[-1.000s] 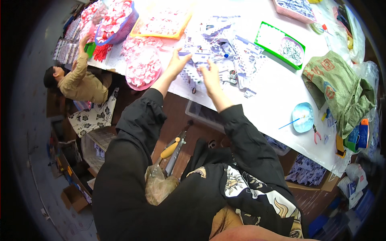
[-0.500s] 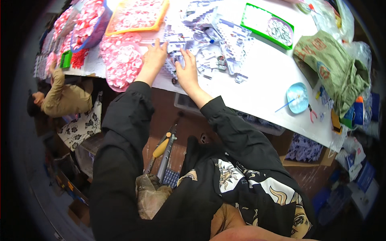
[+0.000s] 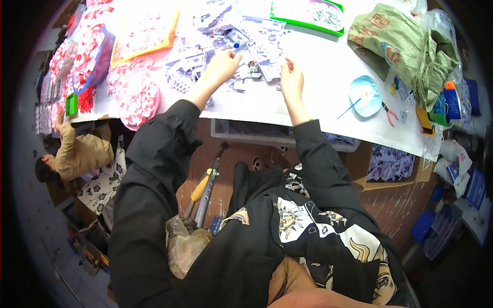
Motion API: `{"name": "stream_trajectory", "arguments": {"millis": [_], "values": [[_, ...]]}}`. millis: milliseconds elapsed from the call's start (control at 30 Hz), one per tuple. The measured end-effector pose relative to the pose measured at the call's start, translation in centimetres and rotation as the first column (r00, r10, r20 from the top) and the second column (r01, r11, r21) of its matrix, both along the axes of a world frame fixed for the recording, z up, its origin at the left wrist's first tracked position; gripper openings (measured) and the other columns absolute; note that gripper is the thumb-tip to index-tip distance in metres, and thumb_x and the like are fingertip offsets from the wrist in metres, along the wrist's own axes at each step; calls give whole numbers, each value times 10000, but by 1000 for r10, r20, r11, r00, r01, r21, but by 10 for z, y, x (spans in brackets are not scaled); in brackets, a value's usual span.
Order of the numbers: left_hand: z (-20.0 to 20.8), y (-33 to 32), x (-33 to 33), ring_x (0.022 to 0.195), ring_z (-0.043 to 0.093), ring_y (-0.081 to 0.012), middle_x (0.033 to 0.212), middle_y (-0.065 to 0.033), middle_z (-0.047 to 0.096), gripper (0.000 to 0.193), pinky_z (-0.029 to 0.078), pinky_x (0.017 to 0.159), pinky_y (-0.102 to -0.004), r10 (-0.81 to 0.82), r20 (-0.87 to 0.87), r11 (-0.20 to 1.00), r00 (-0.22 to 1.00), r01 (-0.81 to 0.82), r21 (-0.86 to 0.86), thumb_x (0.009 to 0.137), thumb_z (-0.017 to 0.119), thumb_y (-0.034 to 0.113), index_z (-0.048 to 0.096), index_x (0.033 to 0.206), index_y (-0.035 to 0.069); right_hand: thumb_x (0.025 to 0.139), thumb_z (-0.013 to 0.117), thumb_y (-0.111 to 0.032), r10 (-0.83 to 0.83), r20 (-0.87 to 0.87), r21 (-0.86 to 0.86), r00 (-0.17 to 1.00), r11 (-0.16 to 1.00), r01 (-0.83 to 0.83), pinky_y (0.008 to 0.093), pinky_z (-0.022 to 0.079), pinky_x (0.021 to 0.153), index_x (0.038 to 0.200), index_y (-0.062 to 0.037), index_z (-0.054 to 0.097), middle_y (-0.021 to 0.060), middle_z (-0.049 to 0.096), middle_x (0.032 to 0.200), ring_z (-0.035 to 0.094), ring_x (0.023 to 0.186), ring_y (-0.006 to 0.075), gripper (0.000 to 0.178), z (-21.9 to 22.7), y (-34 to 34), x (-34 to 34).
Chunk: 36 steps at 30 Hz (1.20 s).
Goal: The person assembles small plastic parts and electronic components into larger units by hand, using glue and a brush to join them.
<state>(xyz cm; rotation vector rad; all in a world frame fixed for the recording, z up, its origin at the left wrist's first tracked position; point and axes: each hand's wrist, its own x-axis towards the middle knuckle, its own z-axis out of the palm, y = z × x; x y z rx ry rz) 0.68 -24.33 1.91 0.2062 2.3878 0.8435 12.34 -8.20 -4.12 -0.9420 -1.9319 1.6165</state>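
Observation:
A loose heap of small pale grey-lilac plastic parts [image 3: 267,43] covers the middle of the white table. My left hand [image 3: 222,66] is over its near side, fingers curled together close to a small blue piece [image 3: 236,45]. What those fingers hold, if anything, is hidden. At the heap's right edge is my right hand [image 3: 292,82], thumb and fingers drawn in; anything between them is too small to make out. Several dark little parts [image 3: 252,66] lie among the pale ones between my hands.
Left stand an orange tray [image 3: 117,57], a purple basket [image 3: 107,46] and a round heap of pink-white pieces [image 3: 138,97]. Right are a green tray [image 3: 308,30], a blue dish [image 3: 365,96], pliers [image 3: 389,114] and a green sack [image 3: 405,46]. Another person [image 3: 84,151] sits far left.
My hands have moved apart: the left now lies over the heap with fingers curled, the right at its right edge with fingers drawn in. The view has shifted, moving the table's things leftward.

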Motion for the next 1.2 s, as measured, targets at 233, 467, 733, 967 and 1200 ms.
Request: {"name": "stream_trajectory", "arguments": {"millis": [233,467,733,967,1200], "values": [[-25,22,16,647,590,-128,840,-79,614,365,518,602,-267,-139,74,982,987,128,136,815,568,163,574,1160,43,819,678,-157,320,144,-148,936,942,-300,286,531,673,1061,55,645,148,679,862,666,741,196,323,-22,41,-53],[-38,4,41,839,579,-191,950,-108,569,487,483,741,-321,-126,-194,991,973,132,17,732,754,270,543,1126,75,854,649,-95,234,-90,-393,968,885,-251,272,544,629,1068,105,628,144,689,893,671,709,175,293,5,42,-37],[-41,20,55,896,577,-255,971,-130,560,377,462,760,-369,-217,-451,970,866,242,-3,749,719,229,568,1075,115,869,648,-140,190,46,-123,981,975,-183,268,534,649,1125,71,622,146,689,900,670,741,158,333,-15,90,-9],[-49,23,48,891,576,-278,951,-142,546,287,460,776,-387,-236,-460,962,856,272,12,763,718,222,613,1006,112,862,651,-150,234,112,30,966,971,-239,270,526,672,1142,52,618,150,700,892,688,720,167,347,-20,81,-17],[-25,-4,69,770,521,-132,818,-32,538,314,438,706,-286,-82,-198,963,977,129,236,811,731,300,612,980,63,877,641,-155,179,-64,-188,982,964,-188,271,524,690,1165,78,593,154,691,937,687,738,185,374,14,79,-8]]}}
